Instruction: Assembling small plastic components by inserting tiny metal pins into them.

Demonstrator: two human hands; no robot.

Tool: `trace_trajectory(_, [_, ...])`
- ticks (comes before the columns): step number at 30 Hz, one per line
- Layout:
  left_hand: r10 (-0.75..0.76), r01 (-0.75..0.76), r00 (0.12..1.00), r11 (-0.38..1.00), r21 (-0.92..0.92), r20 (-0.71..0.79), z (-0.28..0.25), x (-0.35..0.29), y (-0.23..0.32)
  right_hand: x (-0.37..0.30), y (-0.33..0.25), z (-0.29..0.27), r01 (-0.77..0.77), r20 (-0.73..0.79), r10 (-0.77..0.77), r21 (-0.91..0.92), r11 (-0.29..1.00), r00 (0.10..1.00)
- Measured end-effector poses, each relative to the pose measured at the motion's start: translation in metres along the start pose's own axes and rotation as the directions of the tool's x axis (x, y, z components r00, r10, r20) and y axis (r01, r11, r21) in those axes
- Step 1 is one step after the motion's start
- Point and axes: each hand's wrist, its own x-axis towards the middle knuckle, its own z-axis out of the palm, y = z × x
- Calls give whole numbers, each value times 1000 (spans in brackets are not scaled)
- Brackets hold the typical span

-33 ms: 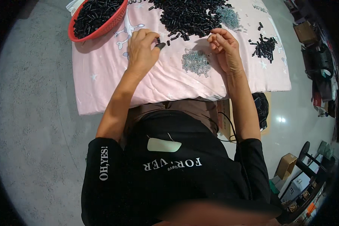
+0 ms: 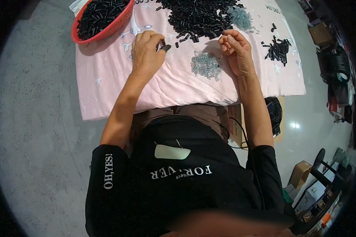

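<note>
My left hand [image 2: 147, 55] is closed above the pink cloth, a dark finger cot [image 2: 166, 48] on its thumb. Between its fingertips sits a small black tube-shaped part [image 2: 163, 42]. My right hand [image 2: 238, 53] is curled in a pinch beside the pile of black parts [image 2: 201, 19]; whatever it grips is too small to make out. Between the two hands lies a heap of small silvery springs [image 2: 206, 65], apart from both. One loose black part [image 2: 177, 45] rests just right of my left hand.
A red plastic basket [image 2: 115, 28] full of black parts stands at the far left. Another spring heap [image 2: 240, 19] touches the big pile's right side. A smaller group of black parts [image 2: 277, 51] lies at the right of the pink cloth [image 2: 106, 94].
My left hand has shifted slightly left, with the black part in its fingertips. The right hand stays almost where it was.
</note>
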Motion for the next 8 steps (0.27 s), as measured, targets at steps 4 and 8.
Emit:
trace_trajectory(4, [-105,104,994,994,42,34,-6,-11,-19,1,3,0,28,-36,-28,-7,1000,999])
trace_trajectory(8, [-233,226,972,963,143,30,-12,-13,-17,1,4,0,41,-29,-42,-33,999,999])
